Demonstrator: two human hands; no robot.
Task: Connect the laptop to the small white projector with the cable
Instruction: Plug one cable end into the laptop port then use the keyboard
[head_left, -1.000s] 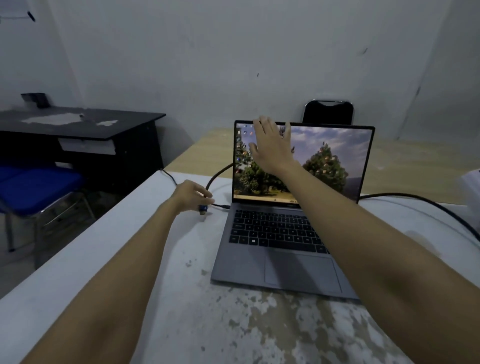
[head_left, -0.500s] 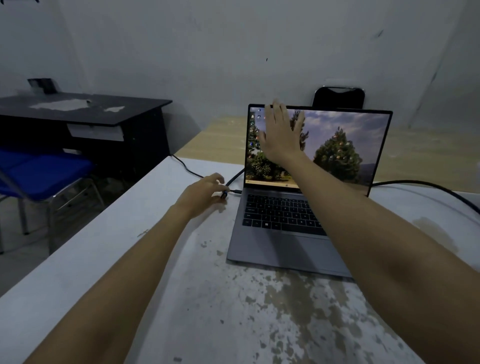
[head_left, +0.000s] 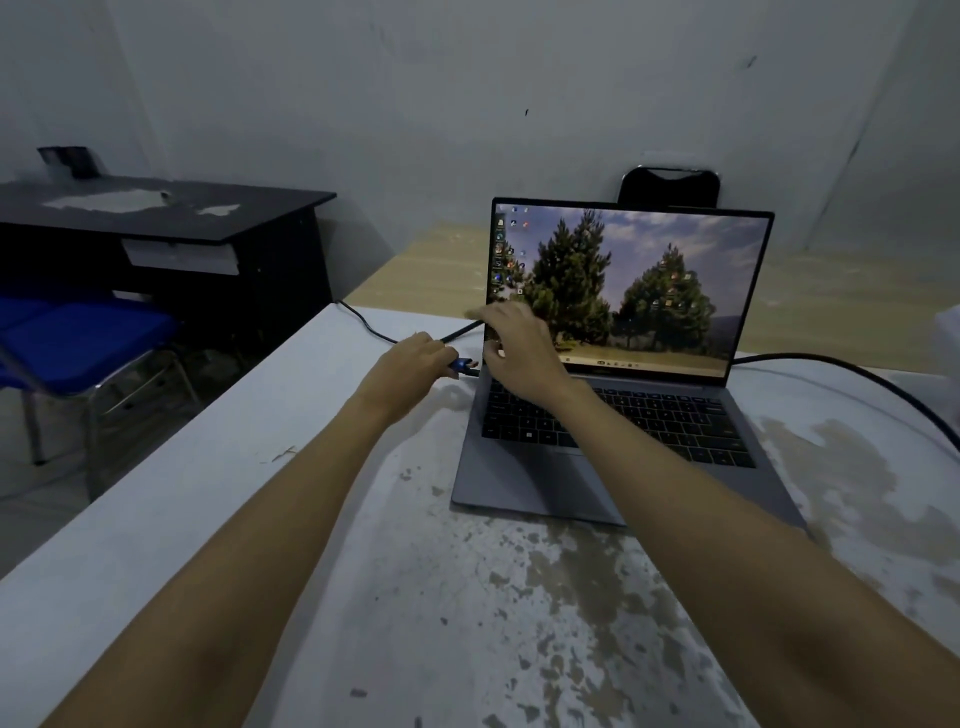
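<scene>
Open laptop (head_left: 613, 395) on table (head_left: 218, 467). Left hand (head_left: 410, 366) pinching blue plug (head_left: 461, 365) of cable (head_left: 363, 322), just beside laptop's left edge, seemingly not yet seated. Right hand (head_left: 519, 348) loosely open near screen corner. Projector link unconfirmed.

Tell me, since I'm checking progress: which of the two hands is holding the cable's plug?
The left hand: it pinches the blue plug beside the laptop's left edge. The right hand hovers open over the keyboard corner.
</scene>
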